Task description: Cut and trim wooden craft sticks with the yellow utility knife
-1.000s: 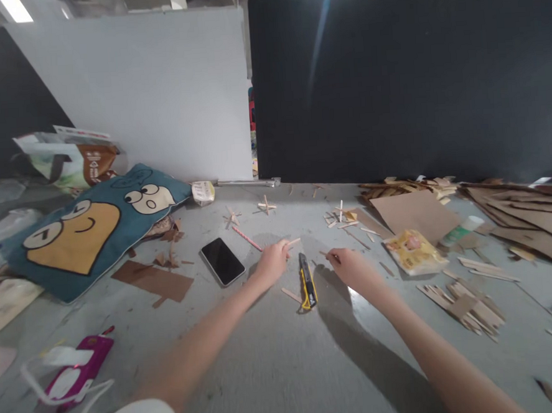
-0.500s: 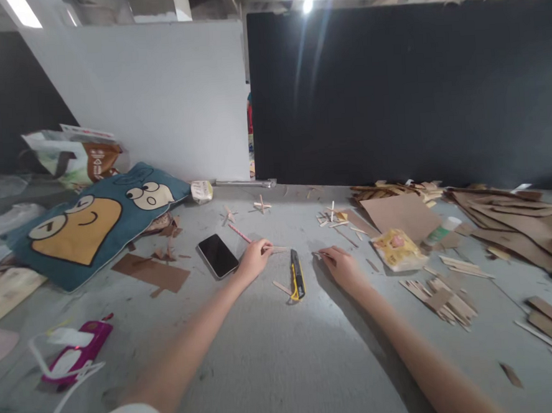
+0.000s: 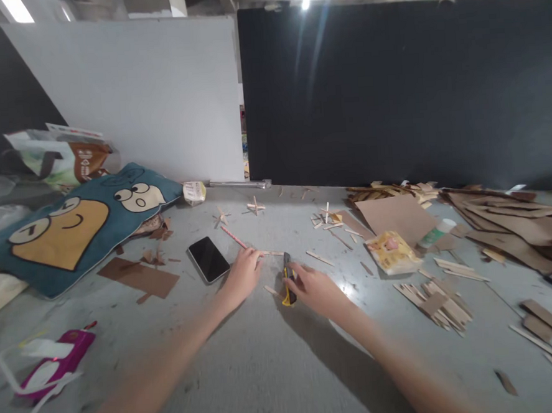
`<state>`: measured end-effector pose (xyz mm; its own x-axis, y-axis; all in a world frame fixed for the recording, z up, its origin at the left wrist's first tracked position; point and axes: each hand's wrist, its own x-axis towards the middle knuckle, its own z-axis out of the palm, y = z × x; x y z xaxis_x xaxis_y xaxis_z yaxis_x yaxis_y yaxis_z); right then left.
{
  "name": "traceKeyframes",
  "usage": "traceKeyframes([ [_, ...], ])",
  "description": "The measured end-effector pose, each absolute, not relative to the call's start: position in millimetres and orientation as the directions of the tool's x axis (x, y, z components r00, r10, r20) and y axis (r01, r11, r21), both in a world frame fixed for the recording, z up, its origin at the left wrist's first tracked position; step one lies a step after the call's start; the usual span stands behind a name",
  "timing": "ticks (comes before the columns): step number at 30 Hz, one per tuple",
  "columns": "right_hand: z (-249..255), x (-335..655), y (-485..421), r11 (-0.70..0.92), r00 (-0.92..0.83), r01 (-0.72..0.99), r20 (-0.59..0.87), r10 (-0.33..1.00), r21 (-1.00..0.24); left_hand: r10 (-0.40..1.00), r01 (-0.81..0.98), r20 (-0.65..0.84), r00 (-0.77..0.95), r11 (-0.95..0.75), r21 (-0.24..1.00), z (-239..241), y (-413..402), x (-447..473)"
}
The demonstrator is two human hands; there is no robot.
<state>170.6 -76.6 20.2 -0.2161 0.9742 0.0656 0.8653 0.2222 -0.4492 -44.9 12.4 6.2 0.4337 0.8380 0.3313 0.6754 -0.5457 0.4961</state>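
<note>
Near the centre of the frame the person's left hand pinches a thin wooden stick that points toward the yellow-and-black utility knife, while the right hand has its fingers on that knife, though I can't tell whether they've closed fully around it. To my eye, the step in hand is taking up the cutter; the next move would call for a secure grip on its handle, the stick held steady and the left fingertips clear of the blade end.
</note>
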Motion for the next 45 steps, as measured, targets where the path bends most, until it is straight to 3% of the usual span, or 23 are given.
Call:
traceKeyframes([
  [5,23,161,-91,0.201,-0.208,0.87,0.034,0.978,-0.45,0.838,0.829,0.222,0.499,-0.536,0.157,2,-62,-53],
  [10,18,166,-92,0.166,-0.158,0.84,0.06,0.986,-0.517,0.797,0.819,0.296,0.527,-0.569,0.074,-27,-113,-46],
  [17,4,196,-80,0.135,-0.076,0.916,0.168,0.983,-0.377,0.741,0.747,0.248,0.624,-0.659,0.092,-20,-95,-40],
  [22,3,213,-63,0.163,-0.058,0.916,0.283,0.958,-0.367,0.752,0.748,0.215,0.623,-0.653,0.117,-10,-79,-25],
  [26,38,197,-34,0.345,-0.194,0.855,0.378,0.905,-0.387,0.724,0.72,0.185,0.665,-0.687,0.1,-13,-59,-8],
  [30,80,148,5,0.431,-0.38,0.859,0.219,0.899,-0.275,0.673,0.665,0.275,0.687,-0.734,0.136,-20,-39,7],
  [33,92,102,37,0.469,-0.437,0.844,0.172,0.883,-0.26,0.674,0.642,0.237,0.699,-0.738,0.207,-20,-26,14],
  [36,82,63,67,0.472,-0.453,0.843,0.133,0.882,-0.259,0.703,0.637,0.219,0.676,-0.708,0.305,-18,-16,14],
  [39,64,41,89,0.449,-0.44,0.854,0.095,0.893,-0.262,0.67,0.557,0.3,0.679,-0.736,0.384,-16,-10,7],
  [45,40,40,109,0.431,-0.447,0.843,0.027,0.894,-0.322,0.638,0.479,0.31,0.705,-0.75,0.456,-6,-9,-4],
])
